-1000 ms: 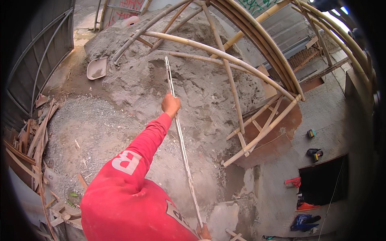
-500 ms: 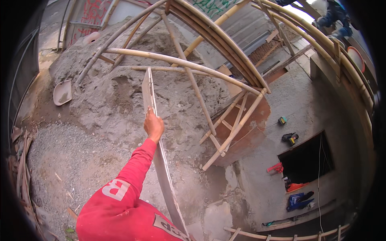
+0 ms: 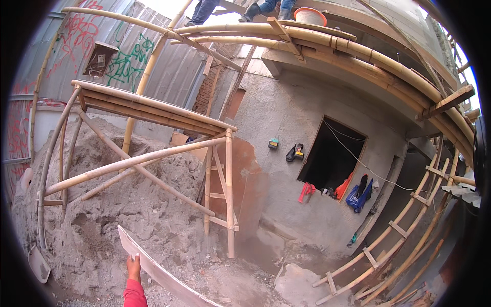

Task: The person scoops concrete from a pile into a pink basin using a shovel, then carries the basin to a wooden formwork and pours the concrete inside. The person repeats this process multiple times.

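My left hand (image 3: 133,268), at the end of a red sleeve, is closed on the edge of a long, thin, pale board (image 3: 162,276). The board slants from its raised far end beside the hand down to the lower edge of the view, where the rest of it is cut off. Behind it lies a heap of grey sand (image 3: 97,227), with a bamboo trestle (image 3: 138,161) standing over it. Out of sight is my right hand.
A bamboo ladder (image 3: 396,228) leans on the right. Bamboo scaffolding (image 3: 358,45) crosses overhead, with people's legs (image 3: 266,7) and a bucket (image 3: 310,17) on it. Bags (image 3: 359,194) hang beside a dark wall opening (image 3: 335,151). A scoop (image 3: 39,264) lies lower left.
My view has swung up and to the right, bringing in the ladder and upper scaffold. Hand and board now appear lower and further left. The left hand keeps its grip.
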Available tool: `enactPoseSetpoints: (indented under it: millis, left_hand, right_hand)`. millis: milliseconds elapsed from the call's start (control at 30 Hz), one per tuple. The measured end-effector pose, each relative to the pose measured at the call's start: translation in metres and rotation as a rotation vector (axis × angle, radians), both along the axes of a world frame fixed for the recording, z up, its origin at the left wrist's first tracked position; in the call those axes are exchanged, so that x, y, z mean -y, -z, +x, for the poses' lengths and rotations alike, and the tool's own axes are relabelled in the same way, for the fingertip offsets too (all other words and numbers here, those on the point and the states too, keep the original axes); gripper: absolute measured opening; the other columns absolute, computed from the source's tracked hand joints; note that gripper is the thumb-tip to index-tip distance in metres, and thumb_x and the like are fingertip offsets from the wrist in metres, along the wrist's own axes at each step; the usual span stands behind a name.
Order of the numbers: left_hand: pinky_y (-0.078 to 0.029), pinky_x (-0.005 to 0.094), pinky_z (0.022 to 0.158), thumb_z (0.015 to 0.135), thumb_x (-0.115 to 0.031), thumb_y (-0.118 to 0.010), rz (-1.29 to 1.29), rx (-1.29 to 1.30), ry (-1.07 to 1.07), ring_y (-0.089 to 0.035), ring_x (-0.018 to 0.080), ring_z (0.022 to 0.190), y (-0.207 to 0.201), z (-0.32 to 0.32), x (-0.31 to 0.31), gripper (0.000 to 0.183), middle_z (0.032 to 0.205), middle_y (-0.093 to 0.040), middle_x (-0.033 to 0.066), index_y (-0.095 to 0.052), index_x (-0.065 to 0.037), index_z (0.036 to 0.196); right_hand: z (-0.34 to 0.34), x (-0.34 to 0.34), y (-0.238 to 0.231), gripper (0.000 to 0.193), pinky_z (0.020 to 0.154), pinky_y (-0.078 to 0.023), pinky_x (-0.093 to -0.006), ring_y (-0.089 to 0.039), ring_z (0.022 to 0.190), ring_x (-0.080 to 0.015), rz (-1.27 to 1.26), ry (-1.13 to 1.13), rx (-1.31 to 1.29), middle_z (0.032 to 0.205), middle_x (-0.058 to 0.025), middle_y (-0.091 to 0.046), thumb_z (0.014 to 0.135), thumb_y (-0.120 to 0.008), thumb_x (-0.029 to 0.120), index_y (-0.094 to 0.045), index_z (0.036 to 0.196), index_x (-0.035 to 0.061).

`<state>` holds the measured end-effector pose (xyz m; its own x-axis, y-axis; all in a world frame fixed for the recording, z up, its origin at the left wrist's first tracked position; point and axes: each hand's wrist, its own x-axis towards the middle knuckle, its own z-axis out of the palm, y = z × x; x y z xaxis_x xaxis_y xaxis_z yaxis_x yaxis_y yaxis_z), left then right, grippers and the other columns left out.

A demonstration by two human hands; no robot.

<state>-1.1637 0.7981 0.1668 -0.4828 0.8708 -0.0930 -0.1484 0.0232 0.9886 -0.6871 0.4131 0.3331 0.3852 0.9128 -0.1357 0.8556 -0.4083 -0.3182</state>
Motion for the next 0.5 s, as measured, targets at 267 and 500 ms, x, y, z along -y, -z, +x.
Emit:
enactPoseSetpoints:
  millis: [267,500]
  left_hand:
    - [-0.051,0.0425,0.068,0.092,-0.037,-0.059,-0.666,-0.266,0.587,-0.064,0.0276,0.087,0.225,0.106,0.105,0.046,0.096,-0.067,0.0159,-0.064,0.004,0.113]
    - [-0.051,0.0454,0.06,0.091,-0.058,-0.054,-0.578,-0.297,1.068,-0.063,0.0277,0.074,0.214,0.226,0.15,0.065,0.088,-0.067,0.0157,-0.064,0.001,0.118]
  right_hand:
    - [0.011,0.008,0.015,0.034,0.086,-0.051,-0.0499,-0.065,0.103,-0.0405,-0.134,0.198,0.005,0.108,-0.0243,-0.068,0.088,-0.057,0.031,-0.071,0.104,0.006]
    - [-0.018,0.037,-0.009,0.037,0.095,-0.048,-0.0459,-0.063,0.109,-0.0383,0.073,0.25,-0.013,0.113,-0.0227,-0.067,0.09,-0.061,0.031,-0.067,0.118,0.0071]
